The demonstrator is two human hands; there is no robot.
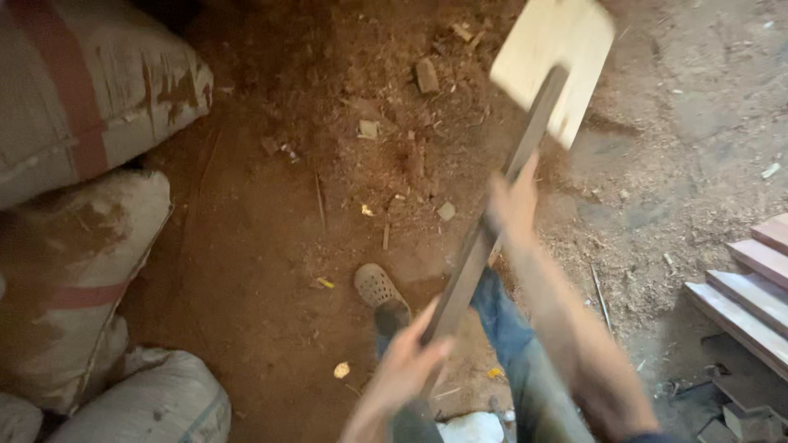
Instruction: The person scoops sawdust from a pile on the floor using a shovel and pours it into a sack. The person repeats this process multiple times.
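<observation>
Head view, looking down. Nearest the camera, the left hand [408,361] wraps its fingers around the lower end of a long, dark, flat-sided wooden handle [484,238], thumb lying along the shaft. Higher on the same handle, the right hand [512,207] closes around the shaft, its bare forearm running back toward the lower right; motion blur softens both hands. The handle rises diagonally to the upper right and ends in a pale, flat, roughly square plywood blade [554,57], held above the ground at the top of the frame. Beneath the hands, blue denim trouser legs [502,320] lead to a beige perforated rubber clog [377,289] planted on a floor of fine reddish-brown sawdust [246,246], strewn with small wood offcuts [426,75] and pale chips. At left lie bulging woven sacks [74,107], off-white with red stripes and stained brown. At far right, smooth reddish planks [755,287] are stacked stepwise.
</observation>
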